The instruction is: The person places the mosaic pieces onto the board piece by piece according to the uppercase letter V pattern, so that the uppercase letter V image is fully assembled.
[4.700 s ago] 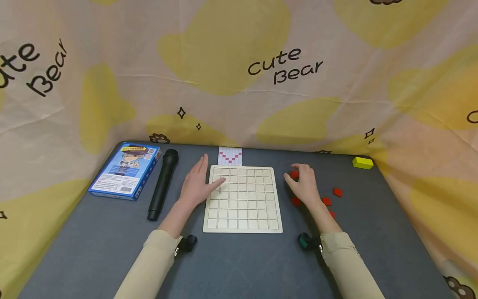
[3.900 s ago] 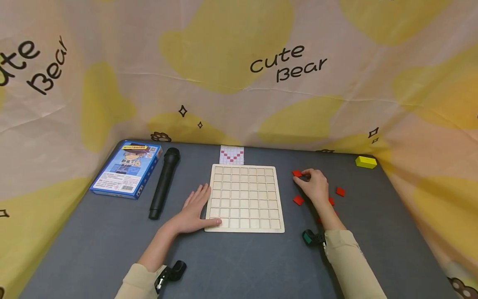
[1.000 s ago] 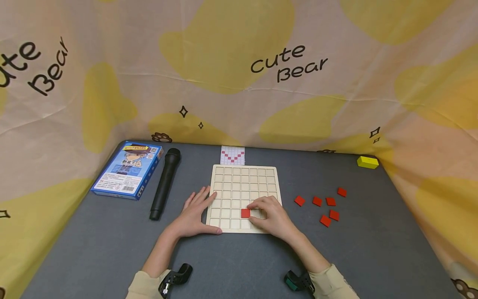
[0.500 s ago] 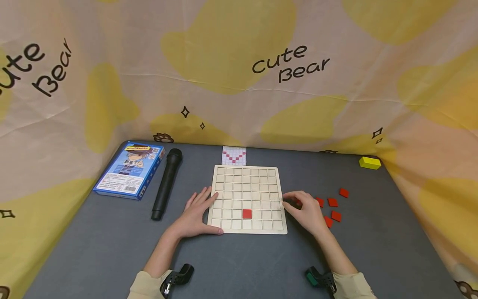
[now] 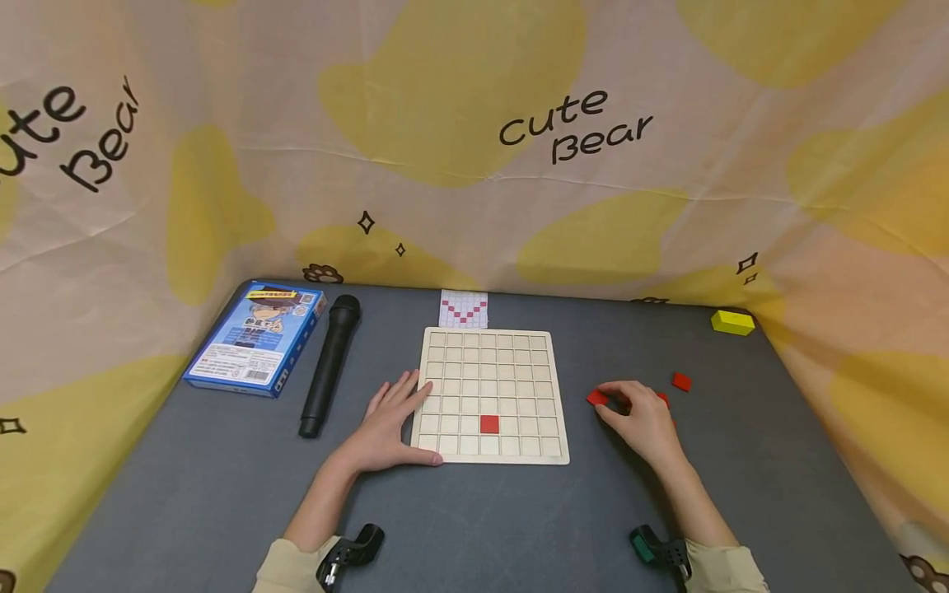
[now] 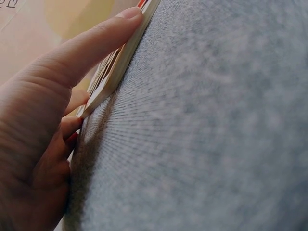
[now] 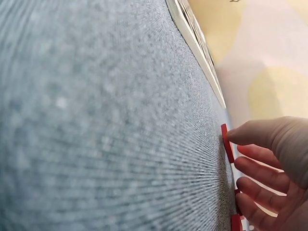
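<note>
A pale square grid board (image 5: 491,331) lies on the table, with one red tile (image 5: 489,424) in a cell of the second row from the front. My left hand (image 5: 381,428) rests at the board's left edge, fingers spread and thumb (image 6: 130,15) over the near left corner. To the right of the board, my right hand (image 5: 641,420) pinches another red tile (image 5: 596,398) by its edges. In the right wrist view the thumb touches this flat red tile (image 7: 227,143). More red tiles (image 5: 681,381) lie beyond that hand, some partly hidden under it.
Behind the board lies a white card (image 5: 464,310) with a pink V-shaped pattern on a grid. A black microphone (image 5: 329,366) and a blue box (image 5: 255,339) lie at the left. A yellow block (image 5: 732,322) sits at the far right, near the hanging cloth (image 5: 445,123).
My right hand put a red tile into a grid cell, let it go and moved right to another tile. My left hand has slid toward the board's front left corner.
</note>
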`<state>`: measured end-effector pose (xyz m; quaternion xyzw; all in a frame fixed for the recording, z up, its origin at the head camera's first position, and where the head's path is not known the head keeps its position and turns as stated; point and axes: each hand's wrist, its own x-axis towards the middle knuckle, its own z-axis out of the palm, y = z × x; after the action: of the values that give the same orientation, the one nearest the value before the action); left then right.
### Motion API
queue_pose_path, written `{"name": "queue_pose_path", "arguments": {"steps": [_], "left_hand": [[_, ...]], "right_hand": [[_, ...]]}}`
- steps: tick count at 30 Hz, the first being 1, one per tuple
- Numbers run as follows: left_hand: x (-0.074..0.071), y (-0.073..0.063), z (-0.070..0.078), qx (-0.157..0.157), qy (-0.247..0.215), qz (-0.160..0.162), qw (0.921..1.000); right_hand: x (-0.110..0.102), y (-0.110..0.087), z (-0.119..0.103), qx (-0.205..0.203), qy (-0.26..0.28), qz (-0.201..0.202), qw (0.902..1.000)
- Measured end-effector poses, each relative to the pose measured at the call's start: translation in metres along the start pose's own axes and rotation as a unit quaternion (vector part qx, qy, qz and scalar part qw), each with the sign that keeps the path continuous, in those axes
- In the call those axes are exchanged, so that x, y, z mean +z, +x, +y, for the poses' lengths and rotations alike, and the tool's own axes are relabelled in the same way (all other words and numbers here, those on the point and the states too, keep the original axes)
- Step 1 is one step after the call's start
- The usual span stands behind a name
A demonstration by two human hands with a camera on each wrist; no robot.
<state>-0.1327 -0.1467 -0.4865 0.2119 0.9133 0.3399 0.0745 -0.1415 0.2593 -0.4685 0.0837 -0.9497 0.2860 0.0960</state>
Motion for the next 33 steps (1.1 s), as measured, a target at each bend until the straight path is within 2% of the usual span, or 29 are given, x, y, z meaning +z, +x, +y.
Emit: {"name": "queue_pose_path", "arguments": {"steps": [10,18,25,33], "left_hand": [[0.0,0.0,0.001,-0.003,-0.004,-0.001,1.0],[-0.001,0.0,0.002,-0.003,-0.002,-0.002,1.0],[-0.001,0.0,0.001,-0.003,-0.001,-0.001,1.0],[0.0,0.0,0.0,-0.003,-0.001,0.001,1.0]], "right_hand": [[0.0,0.004,-0.002,0.015,-0.018,-0.017,0.9996],[0.004,0.005,-0.003,0.008,-0.006,-0.006,0.9999],[0.014,0.01,-0.015,0.003,0.039,-0.002,0.9992],[0.029,0.018,-0.043,0.004,0.101,-0.025,0.9946]]}}
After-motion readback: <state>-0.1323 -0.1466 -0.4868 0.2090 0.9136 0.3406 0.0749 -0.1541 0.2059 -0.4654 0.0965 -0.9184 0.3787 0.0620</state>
